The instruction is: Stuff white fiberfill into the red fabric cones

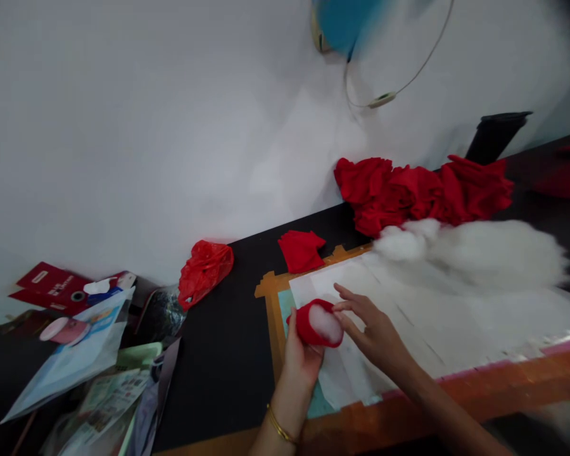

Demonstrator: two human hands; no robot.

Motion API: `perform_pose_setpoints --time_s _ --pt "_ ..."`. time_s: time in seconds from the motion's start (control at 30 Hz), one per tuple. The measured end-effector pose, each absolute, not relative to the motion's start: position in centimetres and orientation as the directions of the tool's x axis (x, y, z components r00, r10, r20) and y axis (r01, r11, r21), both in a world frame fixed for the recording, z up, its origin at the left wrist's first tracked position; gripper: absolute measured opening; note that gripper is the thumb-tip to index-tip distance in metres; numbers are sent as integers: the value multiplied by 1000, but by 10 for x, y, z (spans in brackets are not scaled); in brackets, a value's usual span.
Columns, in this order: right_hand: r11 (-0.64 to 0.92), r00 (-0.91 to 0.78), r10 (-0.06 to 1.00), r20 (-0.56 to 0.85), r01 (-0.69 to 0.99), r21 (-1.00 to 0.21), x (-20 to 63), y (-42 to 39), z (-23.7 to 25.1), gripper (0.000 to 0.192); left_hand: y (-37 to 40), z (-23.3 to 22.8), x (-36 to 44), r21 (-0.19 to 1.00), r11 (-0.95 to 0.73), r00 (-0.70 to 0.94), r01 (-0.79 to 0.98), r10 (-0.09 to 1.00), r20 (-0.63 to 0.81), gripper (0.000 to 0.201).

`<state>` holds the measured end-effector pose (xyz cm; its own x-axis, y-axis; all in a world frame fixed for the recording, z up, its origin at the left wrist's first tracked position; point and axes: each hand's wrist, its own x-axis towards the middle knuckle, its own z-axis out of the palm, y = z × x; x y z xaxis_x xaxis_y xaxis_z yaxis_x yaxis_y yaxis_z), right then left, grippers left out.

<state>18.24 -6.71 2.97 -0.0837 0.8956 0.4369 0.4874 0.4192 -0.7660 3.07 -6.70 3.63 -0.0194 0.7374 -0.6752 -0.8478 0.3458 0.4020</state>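
My left hand (302, 364) is wrapped round a small red fabric pouch (306, 327), holding it over the near left part of the paper-covered work area. White stuffing (325, 323) bulges from the pouch's opening, which faces right. At the opening's right rim is my right hand (371, 328), its fingers apart and the fingertips at or very near the fabric. Whether they press on the stuffing cannot be made out. A large heap of loose white stuffing (498, 250) lies to the right on the white sheet (437, 329).
Red fabric pieces (422, 190) are piled along the wall, with a smaller red stack (301, 250) nearer. A red plastic bag (205, 271) sits on the black table (218, 367). Packages and a green bin (142, 354) crowd the left. A black container (496, 136) stands back right.
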Motion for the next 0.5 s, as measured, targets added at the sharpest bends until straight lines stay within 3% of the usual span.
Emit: perform_pose_setpoints --time_s 0.1,0.23,0.4,0.5 --pt "470 -128 865 485 545 -694 181 -73 33 7 -70 36 31 374 350 21 -859 754 -657 38" --pt "511 -160 833 530 589 -626 169 -76 31 13 -79 36 37 341 370 85 -864 775 -626 33" --pt "529 -96 814 573 531 -662 171 -79 36 13 -81 34 37 338 360 20 -869 709 -705 22" --pt "622 -167 733 659 557 -550 180 -81 47 19 -80 34 33 352 378 33 -856 720 -693 23"
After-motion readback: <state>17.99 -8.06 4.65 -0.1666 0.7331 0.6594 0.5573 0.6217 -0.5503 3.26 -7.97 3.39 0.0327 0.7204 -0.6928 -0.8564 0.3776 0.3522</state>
